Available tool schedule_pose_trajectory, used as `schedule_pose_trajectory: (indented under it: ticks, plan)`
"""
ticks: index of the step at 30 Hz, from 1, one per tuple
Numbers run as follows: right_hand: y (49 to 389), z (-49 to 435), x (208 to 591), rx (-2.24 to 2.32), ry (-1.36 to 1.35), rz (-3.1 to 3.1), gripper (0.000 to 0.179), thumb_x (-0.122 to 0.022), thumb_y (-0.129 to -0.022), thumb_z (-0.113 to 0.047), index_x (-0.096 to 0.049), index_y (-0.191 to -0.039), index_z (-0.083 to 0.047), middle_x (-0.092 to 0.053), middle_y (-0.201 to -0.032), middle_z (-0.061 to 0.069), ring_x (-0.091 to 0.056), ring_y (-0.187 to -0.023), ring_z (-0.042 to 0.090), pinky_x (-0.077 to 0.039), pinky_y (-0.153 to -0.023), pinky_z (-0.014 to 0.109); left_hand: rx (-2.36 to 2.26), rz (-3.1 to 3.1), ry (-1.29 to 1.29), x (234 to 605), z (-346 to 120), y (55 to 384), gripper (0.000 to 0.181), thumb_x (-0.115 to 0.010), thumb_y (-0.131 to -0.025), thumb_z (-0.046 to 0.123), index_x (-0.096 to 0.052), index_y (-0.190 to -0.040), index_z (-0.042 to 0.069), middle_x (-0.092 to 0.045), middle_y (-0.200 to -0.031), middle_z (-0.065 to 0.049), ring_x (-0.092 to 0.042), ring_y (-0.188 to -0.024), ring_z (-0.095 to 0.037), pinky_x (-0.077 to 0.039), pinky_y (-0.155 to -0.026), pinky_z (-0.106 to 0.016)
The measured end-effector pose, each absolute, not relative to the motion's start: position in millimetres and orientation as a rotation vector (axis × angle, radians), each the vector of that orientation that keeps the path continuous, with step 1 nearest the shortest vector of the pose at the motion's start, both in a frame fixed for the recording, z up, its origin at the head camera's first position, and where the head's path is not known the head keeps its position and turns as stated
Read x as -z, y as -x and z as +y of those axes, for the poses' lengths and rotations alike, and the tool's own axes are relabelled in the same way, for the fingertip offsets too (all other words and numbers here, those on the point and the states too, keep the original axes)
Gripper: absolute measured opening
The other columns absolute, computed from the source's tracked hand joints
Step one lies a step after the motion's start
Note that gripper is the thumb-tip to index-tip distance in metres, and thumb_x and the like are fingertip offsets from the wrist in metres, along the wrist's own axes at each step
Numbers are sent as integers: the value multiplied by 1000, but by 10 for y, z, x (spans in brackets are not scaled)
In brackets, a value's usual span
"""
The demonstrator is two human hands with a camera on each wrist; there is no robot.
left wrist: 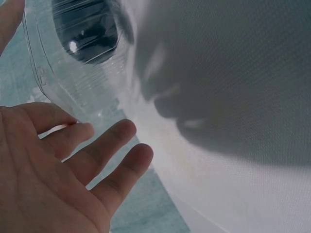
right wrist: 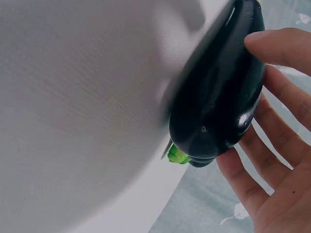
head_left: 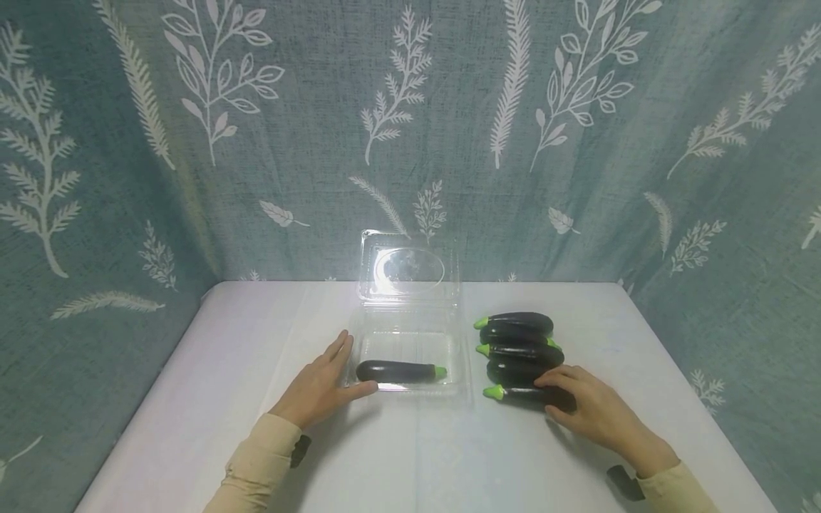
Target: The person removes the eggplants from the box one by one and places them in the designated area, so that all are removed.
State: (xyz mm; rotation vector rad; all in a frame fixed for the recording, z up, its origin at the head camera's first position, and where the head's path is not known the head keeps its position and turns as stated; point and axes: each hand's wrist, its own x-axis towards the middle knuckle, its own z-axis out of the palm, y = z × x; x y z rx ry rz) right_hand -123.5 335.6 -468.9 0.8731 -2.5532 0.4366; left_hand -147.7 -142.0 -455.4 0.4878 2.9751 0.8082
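A clear plastic clamshell box stands with its lid raised at the back. One dark eggplant with a green stem lies along its front side. My left hand is at the box's left front corner, fingers spread and fairly straight, thumb along the front rim. To the right, my right hand holds the thick end of the nearest eggplant between thumb and fingers. That eggplant appears to rest on the table, its green stem pointing left in the head view.
Several more eggplants lie in a stacked row behind the one in my right hand, stems pointing both ways. A white-covered table lies beneath everything. Leaf-patterned green-grey cloth hangs along the back and sides.
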Motion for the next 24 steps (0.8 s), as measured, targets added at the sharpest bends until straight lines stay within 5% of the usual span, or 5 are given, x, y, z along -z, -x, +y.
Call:
schedule_pose_trajectory:
  ticks: [10, 24]
  plan:
    - [1258, 3355, 4652, -434, -891, -2537, 48, -90, -68, -18, -73, -113, -17, -68, -113, 2, -66, -104, 23, -56, -87, 45, -804, 2984, -495, 4558, -1419, 1479, 108, -58, -89, 74, -27, -157, -4, -22, -166, -17, -40, -140, -46, -35, -114, -58]
    - [1371, 3317, 4424, -479, -786, -2550, 40, -82, -83, -14, -70, -121, -17, -68, -120, 3, -65, -110, 27, -56, -88, 50, -803, 2986, -483, 4554, -1416, 1481, 107, -62, -88, 70, -27, -158, -4, -21, -166, -16, -38, -141, -46, -34, -115, -58]
